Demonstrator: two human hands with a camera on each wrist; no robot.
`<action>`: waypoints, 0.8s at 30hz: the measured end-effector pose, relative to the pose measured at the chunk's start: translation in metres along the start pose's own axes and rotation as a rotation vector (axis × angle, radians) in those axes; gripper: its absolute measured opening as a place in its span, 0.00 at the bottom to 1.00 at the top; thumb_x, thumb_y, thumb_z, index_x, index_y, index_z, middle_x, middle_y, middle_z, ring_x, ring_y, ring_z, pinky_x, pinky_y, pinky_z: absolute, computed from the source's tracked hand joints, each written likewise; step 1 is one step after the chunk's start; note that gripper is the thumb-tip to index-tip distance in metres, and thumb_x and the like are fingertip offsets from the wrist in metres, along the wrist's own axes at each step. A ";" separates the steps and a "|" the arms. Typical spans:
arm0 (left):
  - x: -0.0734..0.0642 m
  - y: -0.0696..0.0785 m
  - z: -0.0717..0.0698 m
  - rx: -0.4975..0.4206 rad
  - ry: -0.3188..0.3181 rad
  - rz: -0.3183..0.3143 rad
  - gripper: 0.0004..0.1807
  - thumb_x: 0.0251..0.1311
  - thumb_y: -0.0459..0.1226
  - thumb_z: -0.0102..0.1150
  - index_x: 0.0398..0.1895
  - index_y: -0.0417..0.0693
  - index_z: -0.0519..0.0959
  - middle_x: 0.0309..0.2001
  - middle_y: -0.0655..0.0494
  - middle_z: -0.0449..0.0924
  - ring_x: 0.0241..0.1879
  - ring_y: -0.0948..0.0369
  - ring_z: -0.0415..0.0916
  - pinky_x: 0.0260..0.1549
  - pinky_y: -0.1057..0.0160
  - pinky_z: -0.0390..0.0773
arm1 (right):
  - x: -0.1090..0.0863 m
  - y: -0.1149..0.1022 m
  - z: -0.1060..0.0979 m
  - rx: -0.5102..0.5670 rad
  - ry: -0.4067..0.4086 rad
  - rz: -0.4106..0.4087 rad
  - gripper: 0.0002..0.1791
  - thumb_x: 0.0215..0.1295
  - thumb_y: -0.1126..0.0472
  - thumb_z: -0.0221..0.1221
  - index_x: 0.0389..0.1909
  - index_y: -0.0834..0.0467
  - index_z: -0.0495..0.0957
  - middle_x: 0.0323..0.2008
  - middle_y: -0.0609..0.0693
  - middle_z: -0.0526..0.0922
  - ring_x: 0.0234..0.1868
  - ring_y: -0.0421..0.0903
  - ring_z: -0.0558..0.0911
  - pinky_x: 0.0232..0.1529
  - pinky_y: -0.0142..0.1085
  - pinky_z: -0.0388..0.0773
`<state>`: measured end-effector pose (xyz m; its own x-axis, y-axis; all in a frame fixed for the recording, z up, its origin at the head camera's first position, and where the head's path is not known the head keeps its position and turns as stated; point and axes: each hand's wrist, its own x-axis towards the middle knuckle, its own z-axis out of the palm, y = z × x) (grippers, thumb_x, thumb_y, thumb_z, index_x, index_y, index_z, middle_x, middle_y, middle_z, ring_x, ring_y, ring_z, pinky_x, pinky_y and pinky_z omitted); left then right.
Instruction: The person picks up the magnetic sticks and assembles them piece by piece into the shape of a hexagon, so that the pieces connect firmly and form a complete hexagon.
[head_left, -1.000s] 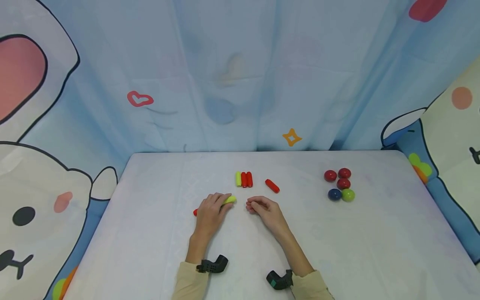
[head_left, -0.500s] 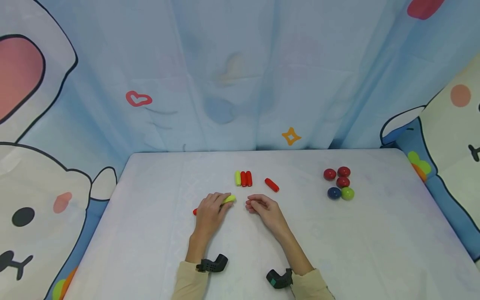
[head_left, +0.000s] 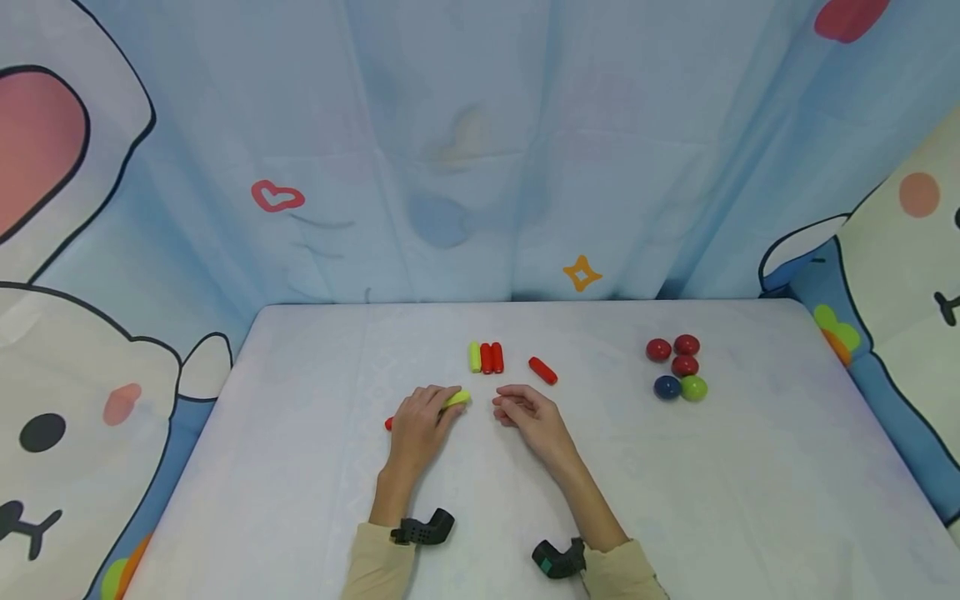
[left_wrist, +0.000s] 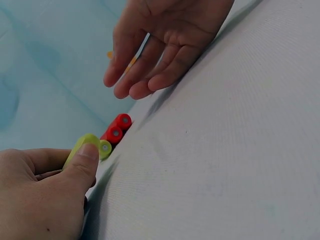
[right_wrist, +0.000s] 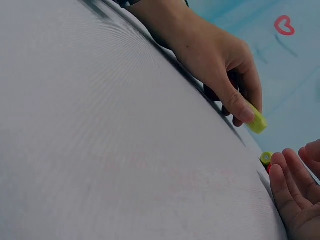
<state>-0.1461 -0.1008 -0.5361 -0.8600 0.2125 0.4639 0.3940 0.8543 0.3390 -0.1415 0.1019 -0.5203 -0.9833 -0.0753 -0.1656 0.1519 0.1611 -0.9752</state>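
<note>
My left hand (head_left: pixel 417 425) pinches a yellow-green cylinder (head_left: pixel 457 398), short and battery-like, between thumb and fingers low over the white table. A red end (head_left: pixel 388 423) pokes out at the hand's left side, the rest hidden beneath it. My right hand (head_left: pixel 536 421) hovers nearby with fingers loosely bent and nothing in them; its palm side shows in the left wrist view. Beyond the hands, another yellow-green cylinder (head_left: pixel 475 357) and two red cylinders (head_left: pixel 492 357) lie side by side, with grey-centred ends seen from the left wrist. A single red cylinder (head_left: pixel 543 371) lies apart, slanted.
On the right of the table (head_left: pixel 750 467) sits a cluster of glossy balls: several red balls (head_left: pixel 685 366), one dark blue ball (head_left: pixel 667 387) and one green ball (head_left: pixel 694 387). A light blue patterned curtain (head_left: pixel 465 150) hangs behind the far edge.
Both hands stay almost still; the right fingertips rise very slightly. The cylinders and balls lie as before, with only a slight shift of the head view.
</note>
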 end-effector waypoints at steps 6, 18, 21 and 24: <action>0.000 0.000 0.000 -0.002 -0.010 -0.006 0.17 0.60 0.47 0.64 0.52 0.57 0.82 0.42 0.60 0.85 0.41 0.62 0.78 0.40 0.65 0.80 | 0.000 -0.003 -0.008 -0.031 0.022 0.003 0.16 0.69 0.57 0.56 0.55 0.55 0.76 0.48 0.53 0.84 0.44 0.45 0.85 0.45 0.29 0.83; -0.001 0.000 0.000 -0.007 0.012 0.014 0.17 0.59 0.46 0.65 0.51 0.56 0.82 0.41 0.60 0.85 0.40 0.61 0.78 0.38 0.65 0.79 | -0.001 -0.004 -0.020 -0.189 0.181 -0.118 0.14 0.69 0.56 0.57 0.53 0.52 0.77 0.47 0.49 0.85 0.45 0.45 0.84 0.45 0.22 0.78; -0.001 0.000 0.000 -0.007 0.008 0.012 0.17 0.59 0.46 0.65 0.51 0.56 0.82 0.42 0.60 0.85 0.41 0.62 0.78 0.38 0.65 0.79 | -0.001 -0.004 -0.024 -0.185 0.211 -0.157 0.14 0.68 0.58 0.57 0.53 0.53 0.78 0.48 0.50 0.85 0.48 0.45 0.82 0.46 0.21 0.77; 0.000 0.000 0.000 -0.008 0.001 0.008 0.17 0.59 0.46 0.64 0.52 0.56 0.82 0.42 0.60 0.85 0.41 0.61 0.78 0.38 0.65 0.79 | -0.001 -0.004 -0.029 -0.170 0.235 -0.188 0.13 0.68 0.60 0.57 0.52 0.54 0.78 0.49 0.51 0.84 0.50 0.45 0.81 0.46 0.19 0.76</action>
<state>-0.1460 -0.1009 -0.5357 -0.8566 0.2187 0.4673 0.4032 0.8488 0.3419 -0.1445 0.1300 -0.5121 -0.9917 0.1067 0.0722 -0.0333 0.3295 -0.9436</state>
